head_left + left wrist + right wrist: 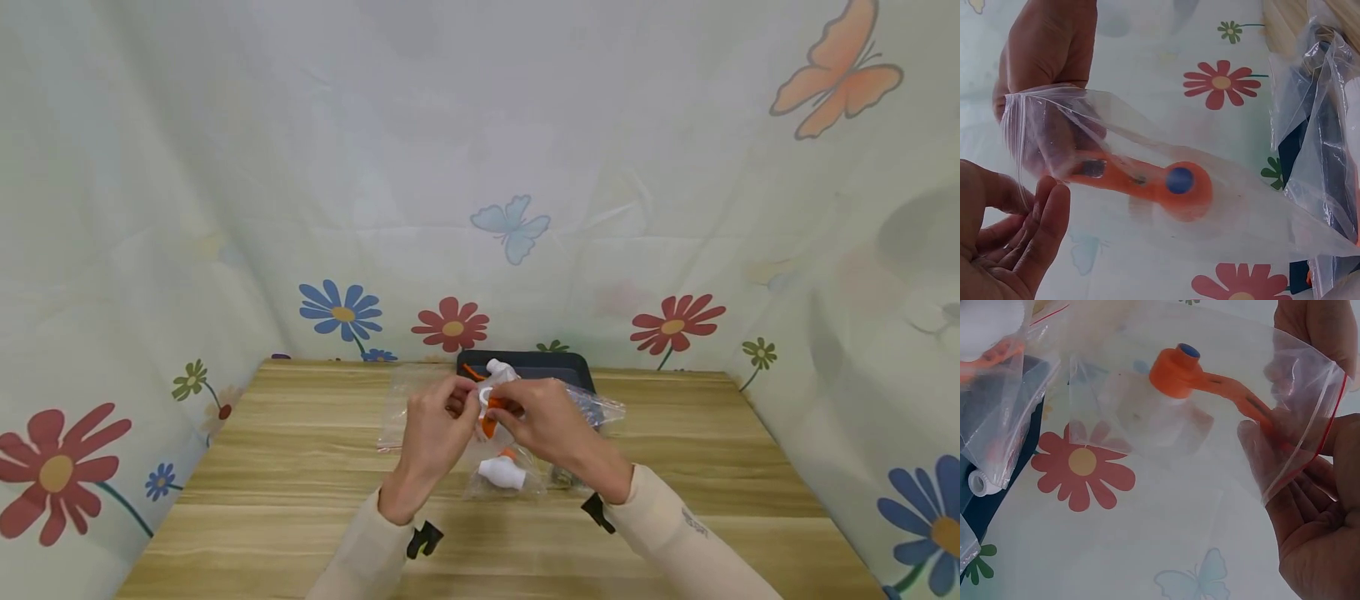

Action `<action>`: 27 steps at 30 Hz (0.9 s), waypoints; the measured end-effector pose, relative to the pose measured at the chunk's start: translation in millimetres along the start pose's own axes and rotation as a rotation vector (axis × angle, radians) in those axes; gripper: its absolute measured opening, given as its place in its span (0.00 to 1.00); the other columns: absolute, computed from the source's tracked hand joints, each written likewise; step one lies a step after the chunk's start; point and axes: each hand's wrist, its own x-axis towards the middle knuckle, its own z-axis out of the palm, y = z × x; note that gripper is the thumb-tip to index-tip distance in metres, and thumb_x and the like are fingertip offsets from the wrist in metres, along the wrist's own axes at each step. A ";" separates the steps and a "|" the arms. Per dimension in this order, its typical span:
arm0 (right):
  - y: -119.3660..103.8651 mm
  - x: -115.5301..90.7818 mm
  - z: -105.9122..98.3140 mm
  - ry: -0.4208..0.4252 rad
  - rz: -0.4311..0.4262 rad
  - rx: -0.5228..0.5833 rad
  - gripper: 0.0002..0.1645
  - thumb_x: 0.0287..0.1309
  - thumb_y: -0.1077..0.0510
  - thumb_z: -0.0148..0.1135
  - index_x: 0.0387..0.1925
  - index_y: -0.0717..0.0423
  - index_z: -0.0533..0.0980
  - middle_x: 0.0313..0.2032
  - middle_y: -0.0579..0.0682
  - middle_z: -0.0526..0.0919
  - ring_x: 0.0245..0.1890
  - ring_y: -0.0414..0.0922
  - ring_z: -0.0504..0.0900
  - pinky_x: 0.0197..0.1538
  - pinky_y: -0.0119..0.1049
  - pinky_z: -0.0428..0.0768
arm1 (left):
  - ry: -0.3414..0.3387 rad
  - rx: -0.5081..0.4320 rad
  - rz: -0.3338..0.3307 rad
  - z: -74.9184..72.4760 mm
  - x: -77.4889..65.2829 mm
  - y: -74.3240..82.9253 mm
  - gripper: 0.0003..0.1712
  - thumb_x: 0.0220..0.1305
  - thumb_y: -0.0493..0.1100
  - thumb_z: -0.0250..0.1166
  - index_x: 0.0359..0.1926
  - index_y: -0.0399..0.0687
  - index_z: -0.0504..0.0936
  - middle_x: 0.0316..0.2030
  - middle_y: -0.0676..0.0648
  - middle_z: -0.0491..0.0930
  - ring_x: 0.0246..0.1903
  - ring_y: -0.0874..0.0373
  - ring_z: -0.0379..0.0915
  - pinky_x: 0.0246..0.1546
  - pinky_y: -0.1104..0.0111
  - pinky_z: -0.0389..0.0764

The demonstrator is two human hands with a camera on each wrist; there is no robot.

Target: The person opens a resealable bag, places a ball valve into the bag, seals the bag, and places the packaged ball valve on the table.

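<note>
A ball valve with an orange lever handle (1186,199) and a whitish body (1160,422) is inside a clear zip bag (1241,215), held above the table. My right hand (551,421) reaches into the bag's mouth and grips the end of the handle between thumb and fingers. The left hand (435,425) pinches the bag's edge beside the zip; in the right wrist view it is partly hidden behind the plastic. A red line (1337,412) runs along the bag's opening.
Another white valve (502,472) in a clear bag lies on the wooden table (300,467), near my hands. Behind them stands a dark tray (555,360) with a further white valve (501,368) and bagged items. A flat clear bag (396,412) lies left.
</note>
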 end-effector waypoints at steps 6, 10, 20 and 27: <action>2.6 1.6 5.5 -0.067 0.047 -0.015 0.07 0.53 0.60 0.72 0.36 0.53 0.85 0.27 0.45 0.87 0.24 0.33 0.83 0.31 0.22 0.79 | -0.010 -0.014 -0.019 0.4 -0.5 0.5 0.02 0.61 0.33 0.64 0.34 0.39 0.83 0.25 0.48 0.83 0.21 0.65 0.78 0.25 0.77 0.80; 5.1 1.6 10.6 -0.106 0.077 -0.029 0.06 0.53 0.60 0.72 0.36 0.52 0.85 0.26 0.44 0.87 0.24 0.33 0.82 0.30 0.22 0.78 | -0.015 -0.034 -0.042 0.9 -0.7 1.2 0.02 0.61 0.32 0.64 0.35 0.39 0.83 0.26 0.47 0.83 0.22 0.65 0.78 0.26 0.77 0.80; 10.7 2.5 22.0 -0.114 0.052 -0.058 0.05 0.52 0.62 0.71 0.34 0.52 0.85 0.23 0.42 0.84 0.20 0.31 0.76 0.27 0.23 0.75 | -0.009 -0.089 -0.084 1.1 -1.8 1.4 0.02 0.61 0.33 0.65 0.35 0.38 0.83 0.26 0.47 0.83 0.21 0.66 0.78 0.26 0.75 0.81; 11.8 2.1 25.1 -0.130 0.058 -0.036 0.07 0.52 0.64 0.70 0.34 0.53 0.85 0.25 0.44 0.86 0.22 0.32 0.78 0.29 0.24 0.77 | 0.009 -0.100 -0.087 0.5 -1.8 1.0 0.02 0.63 0.35 0.64 0.35 0.40 0.82 0.27 0.47 0.84 0.22 0.66 0.79 0.26 0.74 0.81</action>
